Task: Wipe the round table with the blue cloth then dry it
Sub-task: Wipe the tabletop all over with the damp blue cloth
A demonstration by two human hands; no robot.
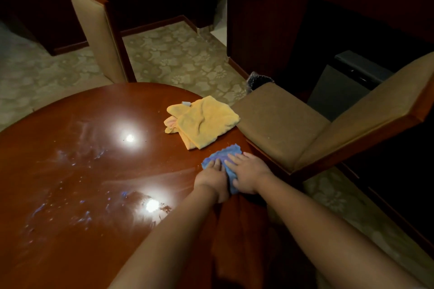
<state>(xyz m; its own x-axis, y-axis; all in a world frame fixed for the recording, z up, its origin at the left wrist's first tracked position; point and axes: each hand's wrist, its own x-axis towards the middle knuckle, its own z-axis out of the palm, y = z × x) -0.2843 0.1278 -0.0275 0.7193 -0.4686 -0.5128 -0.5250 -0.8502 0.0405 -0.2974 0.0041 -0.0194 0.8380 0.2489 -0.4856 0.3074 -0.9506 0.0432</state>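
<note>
While pressed flat near the right edge of the round bench (77, 166), left hand (212, 177) and right hand (247, 171), fingers straight, pinning the blue cloth (225, 155); yellow cloth (204, 122) just beyond.

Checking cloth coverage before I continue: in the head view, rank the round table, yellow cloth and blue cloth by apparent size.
1. Round table, by far the largest.
2. Yellow cloth.
3. Blue cloth, smallest, though partly hidden under the left hand and right hand.
</note>
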